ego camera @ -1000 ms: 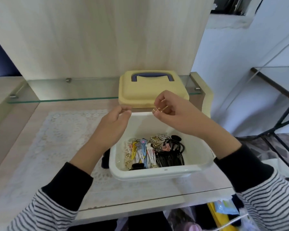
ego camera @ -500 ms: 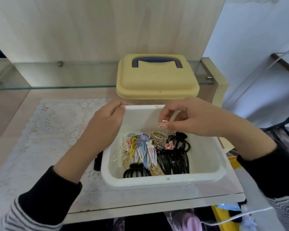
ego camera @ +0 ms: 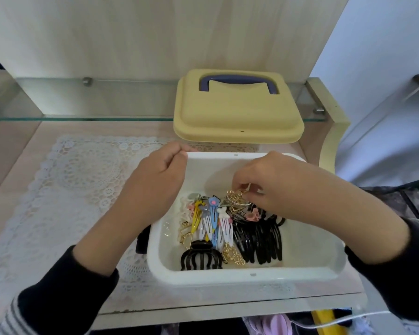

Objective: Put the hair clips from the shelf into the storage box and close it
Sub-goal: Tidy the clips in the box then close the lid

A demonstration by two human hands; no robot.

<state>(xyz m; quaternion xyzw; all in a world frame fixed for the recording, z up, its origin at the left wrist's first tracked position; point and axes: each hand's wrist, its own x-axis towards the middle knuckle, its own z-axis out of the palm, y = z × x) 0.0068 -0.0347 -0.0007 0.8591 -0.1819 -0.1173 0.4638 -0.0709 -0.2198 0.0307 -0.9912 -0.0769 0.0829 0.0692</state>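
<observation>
A white storage box (ego camera: 307, 262) stands open on the wooden shelf, holding several hair clips (ego camera: 228, 228) in black, gold, white, blue and yellow. My right hand (ego camera: 271, 187) reaches into the box and pinches a small gold hair clip (ego camera: 237, 197) just above the pile. My left hand (ego camera: 155, 184) grips the box's far left rim with curled fingers. The yellow lid (ego camera: 237, 117) with a dark blue handle lies behind the box, resting partly on the glass shelf (ego camera: 82, 97).
A white lace mat (ego camera: 58, 189) covers the wooden shelf (ego camera: 15, 151) under and left of the box. A small black object (ego camera: 142, 240) lies against the box's left wall. A wooden back panel rises behind. The shelf's front edge lies just below the box.
My right hand has come down from above the box's far rim into the box with the gold clip. My left hand keeps its hold on the rim.
</observation>
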